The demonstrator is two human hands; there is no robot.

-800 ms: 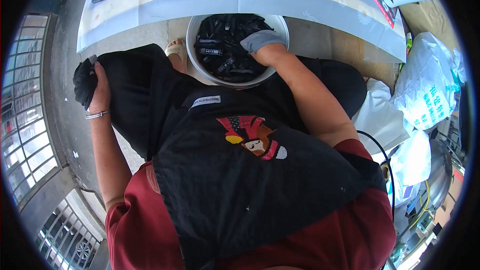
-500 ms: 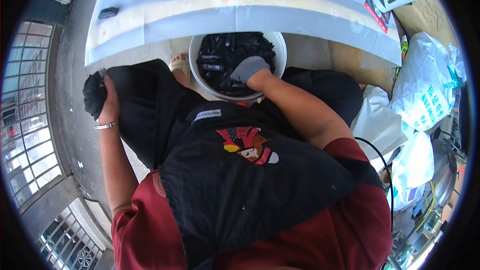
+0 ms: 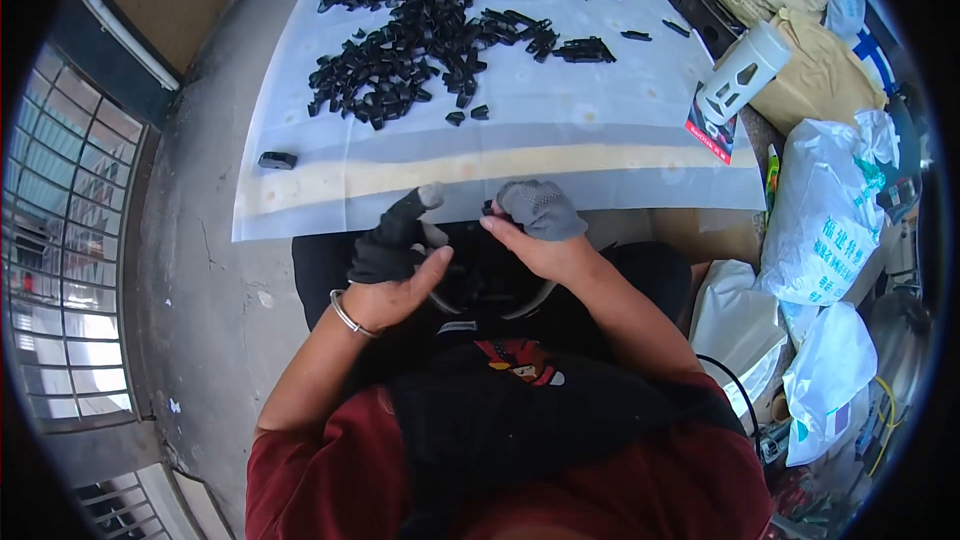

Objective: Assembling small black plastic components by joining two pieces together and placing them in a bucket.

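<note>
My right hand [image 3: 540, 235], in a grey dotted glove that leaves the thumb bare, pinches a small black plastic piece [image 3: 488, 208] at the table's near edge. Facing it is my left hand [image 3: 395, 260], in a black glove with grey fingertips and a bangle at the wrist. Its thumb and fingers stand apart, and I see nothing in them. Below both hands, between my knees, a bucket [image 3: 536, 302] shows only part of its pale rim. A big heap of black plastic pieces [image 3: 385, 75] covers the far part of the table [image 3: 560, 175].
One black piece [image 3: 277, 159] lies apart near the table's left edge. At the right edge a white cylinder with cut-outs [image 3: 745, 70] stands by a red and black card [image 3: 712, 135]. Stuffed plastic bags [image 3: 825, 215] and brown sacks [image 3: 815, 70] crowd the right side.
My right hand has come up out of the bucket with a black piece. My left hand has left my knee and moved in front of me. The view has tilted up over the table.
</note>
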